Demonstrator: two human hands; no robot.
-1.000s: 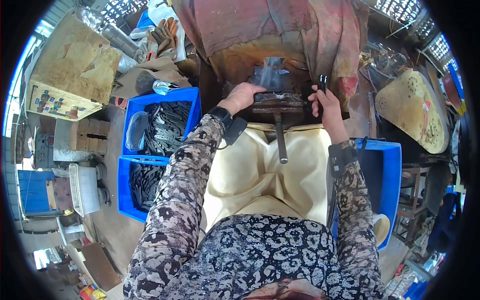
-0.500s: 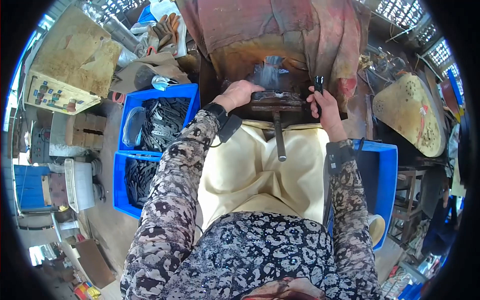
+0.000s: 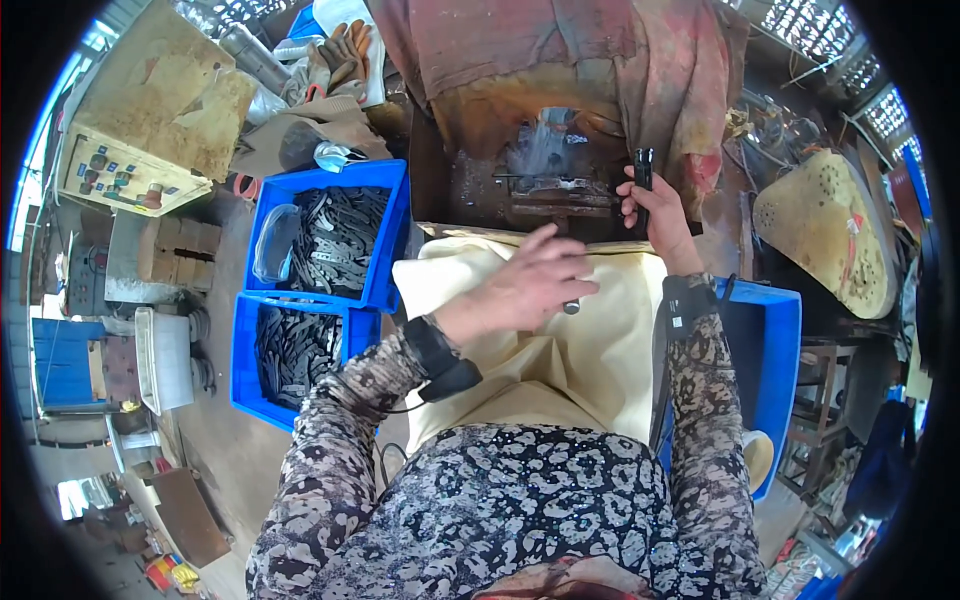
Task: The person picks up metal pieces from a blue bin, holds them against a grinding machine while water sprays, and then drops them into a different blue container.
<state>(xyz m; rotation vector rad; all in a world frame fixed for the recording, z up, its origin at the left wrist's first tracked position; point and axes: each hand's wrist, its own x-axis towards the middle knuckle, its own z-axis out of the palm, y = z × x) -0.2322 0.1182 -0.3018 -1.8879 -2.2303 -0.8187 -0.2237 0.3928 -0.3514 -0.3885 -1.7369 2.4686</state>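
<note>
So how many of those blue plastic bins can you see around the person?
3. Two blue bins of dark metal pieces sit on the person's left, the farther bin and the nearer bin. A third bin is on their right, its contents hidden by the arm. More may be out of view.

The right hand [image 3: 655, 215] wraps a black lever handle [image 3: 643, 175], which stands upright at the right edge of a rusty press machine [image 3: 545, 185]. The left hand [image 3: 530, 285] hovers open, fingers [image 3: 560, 265] spread, above a slim grey metal piece [image 3: 571, 307] on the cream apron just before the machine.
</note>
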